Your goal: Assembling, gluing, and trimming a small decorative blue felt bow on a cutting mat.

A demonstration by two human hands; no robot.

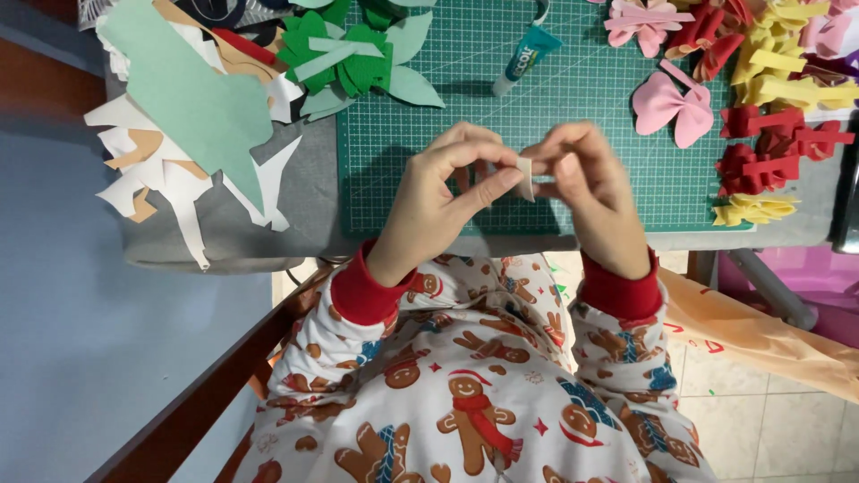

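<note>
both hands pinch one small pale strip [525,177] above the green mat [573,161], left hand [447,192] and right hand [586,192] fingertips meeting on it. strip mostly hidden by fingers, shape unclear. glue tube [526,55] top cut off.

The person wears a white long-sleeved garment printed all over with brown gingerbread figures in red scarves and hats, small red stars and hearts. Both sleeves end in plain red ribbed cuffs at the wrists. The left hand [443,201] and right hand [591,192] are bare, without rings or gloves.
</note>
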